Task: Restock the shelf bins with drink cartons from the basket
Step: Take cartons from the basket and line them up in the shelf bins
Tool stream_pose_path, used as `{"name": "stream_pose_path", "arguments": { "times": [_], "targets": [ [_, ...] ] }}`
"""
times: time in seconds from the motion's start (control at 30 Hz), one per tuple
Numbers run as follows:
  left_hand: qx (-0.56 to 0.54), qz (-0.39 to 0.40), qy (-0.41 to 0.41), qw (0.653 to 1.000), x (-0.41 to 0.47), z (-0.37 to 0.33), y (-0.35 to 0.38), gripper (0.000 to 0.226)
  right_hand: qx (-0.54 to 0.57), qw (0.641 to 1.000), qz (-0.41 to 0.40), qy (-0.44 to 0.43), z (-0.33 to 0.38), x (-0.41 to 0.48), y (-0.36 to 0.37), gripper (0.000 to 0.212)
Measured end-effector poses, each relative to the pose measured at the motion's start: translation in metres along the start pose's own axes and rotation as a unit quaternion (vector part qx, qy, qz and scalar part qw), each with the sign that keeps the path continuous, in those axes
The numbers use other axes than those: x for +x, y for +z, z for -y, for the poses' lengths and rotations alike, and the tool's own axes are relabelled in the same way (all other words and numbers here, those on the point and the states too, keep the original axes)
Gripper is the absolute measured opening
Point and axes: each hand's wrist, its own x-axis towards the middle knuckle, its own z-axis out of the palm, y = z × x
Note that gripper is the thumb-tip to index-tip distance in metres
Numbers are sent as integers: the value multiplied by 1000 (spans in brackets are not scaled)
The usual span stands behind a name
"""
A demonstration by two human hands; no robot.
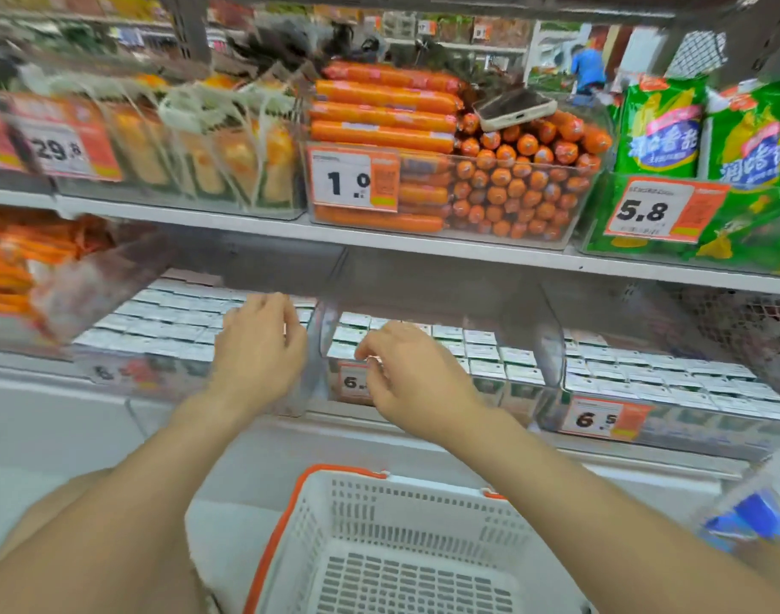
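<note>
Lower shelf (623,454): three clear bins observed side by side, namely left bin (113,370), middle bin (516,394) and right bin (689,429). Each is packed with drink cartons (645,370) standing upright in rows, white tops up.

Basket (423,516), white with an orange rim, is seen below the bins, between the two forearms.

Left grip (259,347) is held over the right front corner of the left bin, with bent fingers above the carton tops. Contact is obscured by blur, so whether anything is held cannot be told.

Right grip (408,374) is placed at the front left corner of the middle bin, fingertips curled down just beside the price label (350,383). Its state cannot be told.
</note>
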Motion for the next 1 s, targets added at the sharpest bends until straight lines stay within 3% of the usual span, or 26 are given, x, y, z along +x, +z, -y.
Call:
{"name": "stream_pose_path", "arguments": {
  "times": [0.13, 0.27, 0.5, 0.73, 1.0],
  "targets": [
    [49, 79, -65, 994, -1, 69, -23, 24, -43, 995, -36, -84, 50, 41, 38, 21],
    [163, 118, -26, 979, -10, 104, -39, 46, -131, 983, -15, -131, 91, 68, 75, 28],
    [197, 49, 79, 976, -3, 138, -29, 31, -163, 986, 25, -19, 118, 86, 114, 57],
    [205, 21, 112, 972, 13, 135, -31, 28, -149, 988, -3, 37, 114, 100, 118, 34],
    [216, 18, 149, 965, 41, 128, -20, 28, -149, 984, -26, 97, 97, 109, 116, 28]
  ]
}}
